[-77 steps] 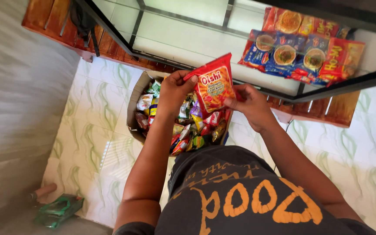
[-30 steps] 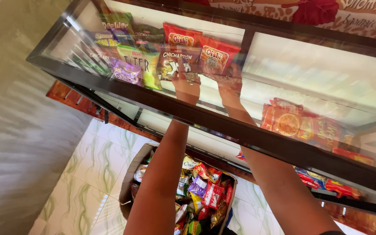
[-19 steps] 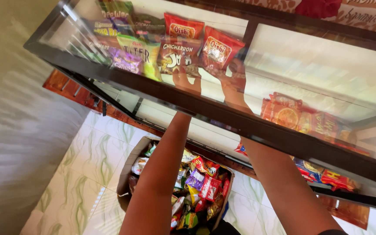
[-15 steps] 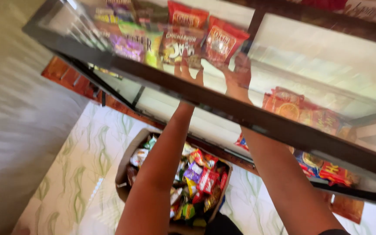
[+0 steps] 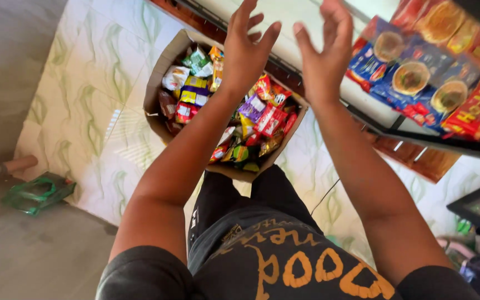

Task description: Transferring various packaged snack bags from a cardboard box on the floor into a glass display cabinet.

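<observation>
Open air between the raised left hand (image 5: 245,50) and right hand (image 5: 323,53) — below, the packet-crammed cardboard box (image 5: 162,78); the shelf edge (image 5: 418,139) bars the right.

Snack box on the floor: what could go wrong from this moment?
The cardboard box is heaped with loose snack packets, so a careless grab could spill some onto the tiled floor. Both the left hand and right hand are raised, open and empty beside the display case; they might knock its frame.

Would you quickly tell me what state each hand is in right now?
Left hand: open, fingers spread, holding nothing.
Right hand: open, fingers spread, holding nothing.
</observation>
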